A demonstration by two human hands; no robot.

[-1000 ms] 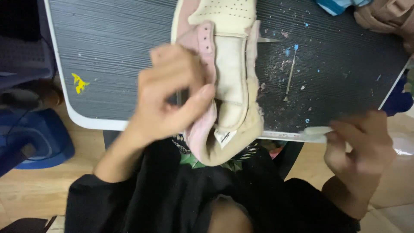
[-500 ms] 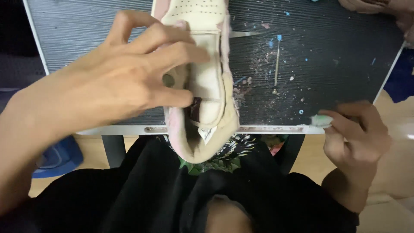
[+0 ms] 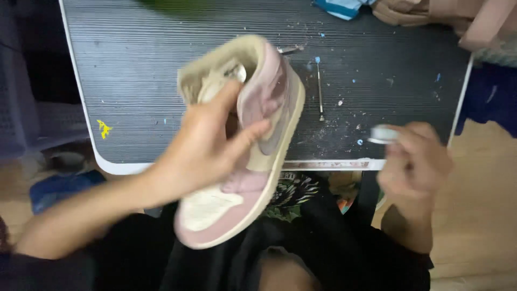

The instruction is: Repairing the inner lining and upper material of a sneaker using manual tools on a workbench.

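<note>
My left hand [image 3: 207,148] grips a pink and cream high-top sneaker [image 3: 253,156] by its side and lifts it, toe pointing toward me, collar toward the desk. The shoe hangs over the front edge of a dark ribbed desk [image 3: 140,81]. My right hand [image 3: 414,161] is closed around a small pale tool [image 3: 383,134] whose blurred end sticks out to the left, near the desk's front right edge. The hands are apart, the shoe left of the tool.
A thin metal stick [image 3: 320,91] lies on the desk among paint specks and crumbs. A yellow paint mark [image 3: 104,129] sits at the front left. Tan fabric [image 3: 431,13] and a blue scrap [image 3: 339,6] lie at the back right. Wooden floor shows on the right.
The shoe lay sole-side on the desk edge with my left hand over it; now it is lifted and turned with its toe toward me. My right hand rose with the tool.
</note>
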